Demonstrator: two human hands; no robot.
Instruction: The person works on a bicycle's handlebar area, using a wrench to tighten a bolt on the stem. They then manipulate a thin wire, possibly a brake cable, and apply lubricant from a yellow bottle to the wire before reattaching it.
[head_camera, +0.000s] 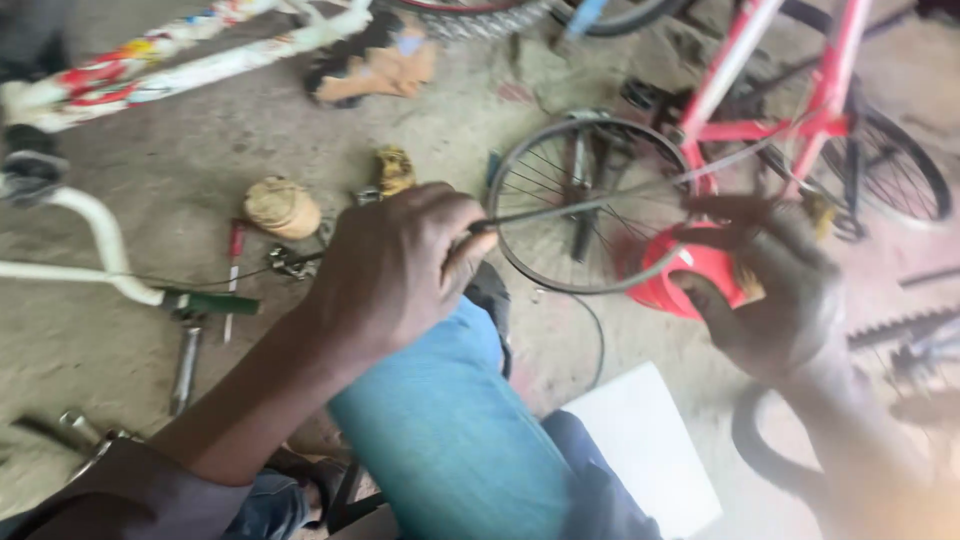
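While the left hand (395, 265) pinches one end of a thin cable (600, 200) and the blurred right hand (790, 290) grips its far end beside a red bowl (690, 275), item: cable, best kept taut and level above the bare wheel rim (520, 235).

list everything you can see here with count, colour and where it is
thin metal rod: 1, grey, running between the two hands
bare wheel rim: 1, grey with spokes, on the floor at centre
red bowl: 1, red, beside the rim, by the right hand
red bicycle: 1, red and white frame, upper right
white bicycle frame: 1, white with coloured marks, upper left
handlebar: 1, white with green grip, left
ball of twine: 1, tan, floor at left of centre
white sheet: 1, white, floor at lower centre
floor: concrete, grey, scattered metal tools
leg in blue trousers: 1, bottom centre
left hand: gripping the rod's near end
right hand: blurred, at the rod's far part
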